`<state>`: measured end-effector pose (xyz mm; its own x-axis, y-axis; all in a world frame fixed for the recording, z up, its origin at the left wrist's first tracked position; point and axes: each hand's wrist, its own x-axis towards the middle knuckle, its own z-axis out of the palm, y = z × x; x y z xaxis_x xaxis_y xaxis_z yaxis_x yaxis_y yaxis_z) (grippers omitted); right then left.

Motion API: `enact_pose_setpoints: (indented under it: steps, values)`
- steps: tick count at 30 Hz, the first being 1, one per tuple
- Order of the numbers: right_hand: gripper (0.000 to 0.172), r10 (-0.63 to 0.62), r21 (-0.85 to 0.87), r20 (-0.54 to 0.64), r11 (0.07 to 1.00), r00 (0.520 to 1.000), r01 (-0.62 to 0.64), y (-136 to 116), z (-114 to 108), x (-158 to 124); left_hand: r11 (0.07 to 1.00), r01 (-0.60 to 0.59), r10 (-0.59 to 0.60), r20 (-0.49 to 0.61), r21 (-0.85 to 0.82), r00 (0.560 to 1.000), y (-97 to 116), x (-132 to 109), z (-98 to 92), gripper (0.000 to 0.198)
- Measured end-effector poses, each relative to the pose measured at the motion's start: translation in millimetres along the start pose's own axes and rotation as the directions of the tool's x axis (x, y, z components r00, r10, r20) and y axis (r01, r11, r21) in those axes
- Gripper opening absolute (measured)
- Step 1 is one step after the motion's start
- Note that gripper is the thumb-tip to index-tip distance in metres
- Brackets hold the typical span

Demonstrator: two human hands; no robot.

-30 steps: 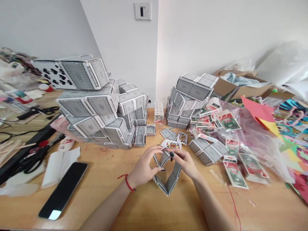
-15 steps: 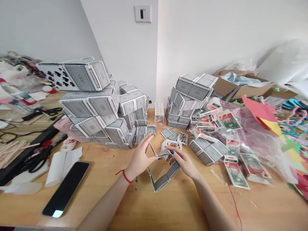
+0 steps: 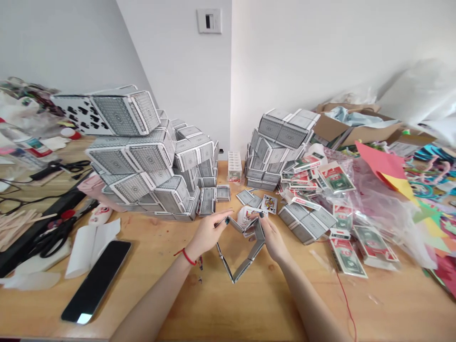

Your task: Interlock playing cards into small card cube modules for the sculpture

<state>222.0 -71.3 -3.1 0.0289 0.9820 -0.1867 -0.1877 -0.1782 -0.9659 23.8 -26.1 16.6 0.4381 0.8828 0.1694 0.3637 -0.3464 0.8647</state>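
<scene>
A heart-shaped frame of folded playing cards [image 3: 242, 271] with grey patterned backs is held upright between my hands, its point low near the table. My left hand [image 3: 207, 233] pinches its upper left corner between thumb and fingers. On the upper right side, my right hand [image 3: 273, 237] grips it, the thumb at the top edge and some fingers hidden behind. Just beyond the frame lies a loose pile of cards [image 3: 245, 216], partly covered by it. A face card [image 3: 270, 204] and a few face-down cards [image 3: 249, 197] lie behind that pile.
Stacked card boxes rise at left [image 3: 142, 161] and right [image 3: 281, 137]. Card packs [image 3: 337, 178] and plastic wrap [image 3: 384, 213] crowd the right. A phone [image 3: 96, 280], paper roll [image 3: 85, 249] and black scissors [image 3: 59, 237] lie left. A red string [image 3: 345, 299] runs down the right.
My right hand has moved up and outward to the frame's upper right side. The top of the frame now dips inward into a heart shape. My left hand has shifted slightly lower.
</scene>
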Motion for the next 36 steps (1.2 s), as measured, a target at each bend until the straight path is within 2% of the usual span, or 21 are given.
enact_pose_setpoints:
  steps: [2, 4, 6, 9, 13, 18, 23, 25, 29, 31, 36]
  values:
    - [0.045, 0.019, 0.017, -0.013, 1.000, 1.000, -0.019, -0.2, -1.9, 1.2, 0.992, 0.070, -0.068, 0.024, -0.103, 0.997, -3.6, 0.4, 0.2, 0.034]
    - [0.046, 0.040, -0.010, -0.023, 0.999, 0.999, -0.040, -2.0, -4.1, 1.3, 0.968, 0.139, -0.141, 0.004, -0.210, 0.990, -7.9, -0.3, 1.9, 0.036]
    - [0.048, 0.023, -0.072, -0.011, 0.997, 1.000, -0.024, -3.6, -5.4, -0.2, 0.934, 0.183, -0.212, -0.063, -0.307, 0.975, -12.8, -1.8, 5.2, 0.037]
    - [0.047, -0.092, -0.180, 0.026, 0.979, 0.995, 0.096, -1.2, -3.7, -3.4, 0.898, 0.190, -0.277, -0.174, -0.396, 0.945, -21.5, -4.7, 11.3, 0.039]
    - [0.043, -0.255, -0.292, 0.027, 0.923, 0.967, 0.252, 13.9, 3.1, -3.1, 0.900, 0.153, -0.267, -0.241, -0.407, 0.933, -31.5, -8.2, 17.4, 0.040]
    - [0.037, -0.295, -0.378, -0.029, 0.888, 0.955, 0.263, 32.5, 7.1, 3.4, 0.898, 0.125, -0.262, -0.284, -0.423, 0.922, -35.1, -15.0, 23.7, 0.040]
    - [0.031, -0.348, -0.387, -0.112, 0.878, 0.931, 0.282, 35.0, 10.0, -4.3, 0.904, 0.120, -0.254, -0.290, -0.410, 0.923, -34.2, -23.2, 25.7, 0.054]
    - [0.030, -0.341, -0.381, -0.120, 0.883, 0.932, 0.274, 34.3, 12.1, -10.2, 0.890, 0.132, -0.275, -0.282, -0.437, 0.919, -33.7, -24.3, 23.8, 0.060]
    - [0.031, -0.226, -0.371, -0.001, 0.905, 0.974, 0.210, 35.4, 14.5, -13.2, 0.841, 0.171, -0.302, -0.184, -0.514, 0.935, -36.4, -22.2, 20.4, 0.058]
    - [0.032, -0.204, -0.370, 0.017, 0.908, 0.979, 0.195, 36.8, 12.4, -8.0, 0.832, 0.175, -0.300, -0.162, -0.526, 0.940, -39.2, -20.4, 21.1, 0.057]
    - [0.033, -0.278, -0.375, -0.051, 0.896, 0.959, 0.240, 38.2, -1.2, 13.9, 0.879, 0.086, -0.227, -0.251, -0.469, 0.941, -45.3, -13.7, 27.3, 0.048]
